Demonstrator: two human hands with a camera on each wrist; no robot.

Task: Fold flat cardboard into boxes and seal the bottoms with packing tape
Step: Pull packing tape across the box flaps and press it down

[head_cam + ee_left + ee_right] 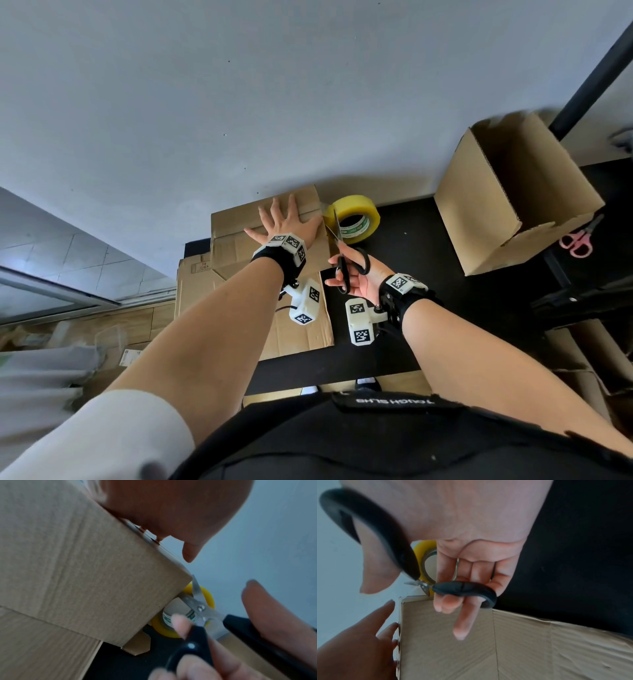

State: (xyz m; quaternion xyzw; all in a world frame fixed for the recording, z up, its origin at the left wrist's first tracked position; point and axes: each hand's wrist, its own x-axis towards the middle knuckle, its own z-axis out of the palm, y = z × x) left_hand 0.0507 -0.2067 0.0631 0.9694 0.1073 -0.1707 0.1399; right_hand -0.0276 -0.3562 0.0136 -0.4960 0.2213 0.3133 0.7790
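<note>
The cardboard box [239, 236] stands on the black table [411, 291] by the wall, left hand [286, 224] pressed flat on its taped top. Right hand [359, 277] grips black scissors [342, 253], blades parted beside the yellow tape roll [358, 214]. A second box [513, 192] lies open-sided, showing nothing inside.

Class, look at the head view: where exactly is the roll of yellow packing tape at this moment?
The yellow tape roll stands on the black table near the wall, right of the box under the left hand, beyond the scissors.
</note>
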